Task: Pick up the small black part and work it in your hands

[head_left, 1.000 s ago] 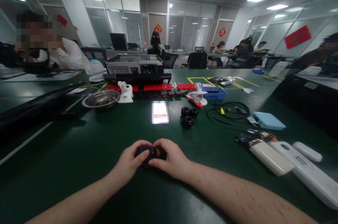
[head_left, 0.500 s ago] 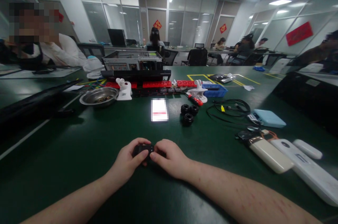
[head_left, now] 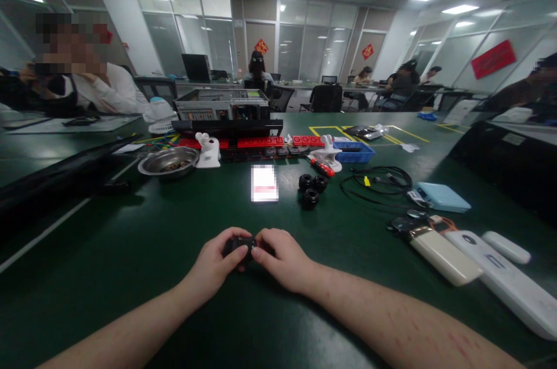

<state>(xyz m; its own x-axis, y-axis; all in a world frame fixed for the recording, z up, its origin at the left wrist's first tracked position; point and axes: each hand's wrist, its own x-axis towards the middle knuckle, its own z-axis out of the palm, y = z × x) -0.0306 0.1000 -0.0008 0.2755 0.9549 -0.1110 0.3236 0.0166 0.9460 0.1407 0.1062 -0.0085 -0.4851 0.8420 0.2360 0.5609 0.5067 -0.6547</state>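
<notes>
Both hands meet low on the green table (head_left: 130,253) around one small black part (head_left: 241,243). My left hand (head_left: 216,264) curls around its left side with the thumb on top. My right hand (head_left: 281,259) pinches its right end with fingers closed. Most of the part is hidden between the fingers. Three similar black round parts (head_left: 312,188) lie in a cluster farther back, beside a lit phone (head_left: 264,183).
A steel bowl (head_left: 167,161), two white clamp stands (head_left: 207,151), a red-handled screwdriver (head_left: 321,167) and a blue tray (head_left: 353,152) sit behind. Black cable (head_left: 376,180), a light blue box (head_left: 440,197) and white power banks (head_left: 500,276) lie right. Other people sit at neighbouring tables.
The hands stay together on the black part, with small finger shifts. The view dipped and came back up slightly.
</notes>
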